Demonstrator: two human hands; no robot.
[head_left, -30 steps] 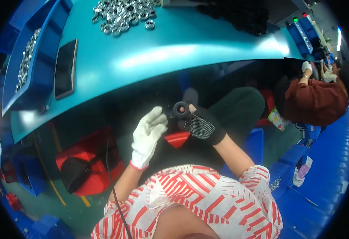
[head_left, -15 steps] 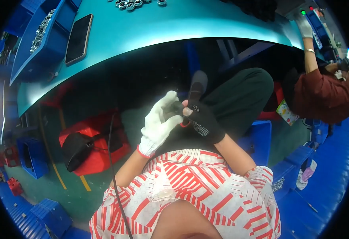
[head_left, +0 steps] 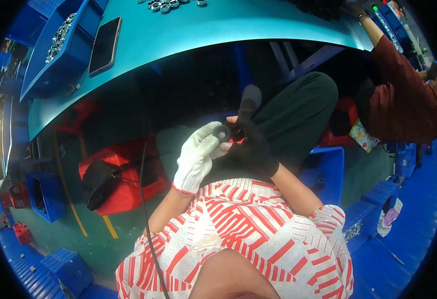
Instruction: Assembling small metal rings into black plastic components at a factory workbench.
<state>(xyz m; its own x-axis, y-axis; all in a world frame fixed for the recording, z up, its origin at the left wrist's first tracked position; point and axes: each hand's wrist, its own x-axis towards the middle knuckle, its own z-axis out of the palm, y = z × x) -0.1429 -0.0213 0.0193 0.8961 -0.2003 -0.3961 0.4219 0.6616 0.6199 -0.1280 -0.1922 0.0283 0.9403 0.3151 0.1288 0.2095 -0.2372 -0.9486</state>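
Over my lap, my left hand [head_left: 197, 155] wears a white knit glove and pinches a small black round part [head_left: 222, 133] with a hole or lighter centre. Close against it is my right hand [head_left: 254, 152] in a black glove with bare thumb and fingertips. Its fingers are curled around something dark with a bit of red beside it, which I cannot make out. The two hands nearly touch at the fingertips. Whether the black part also touches the right fingers is hard to see.
Ahead curves a teal table edge [head_left: 193, 42] with shiny metal parts [head_left: 164, 5], a phone [head_left: 105, 46] and a blue bin [head_left: 61, 60]. A red stool [head_left: 133, 187] bears a black bag. A cable [head_left: 146, 209] hangs near my left arm. A co-worker [head_left: 398, 114] sits at right.
My left fingers have closed in and the black part now faces up. My right hand has turned, back of the glove up. The co-worker's hand has moved to the dark pile on the table.
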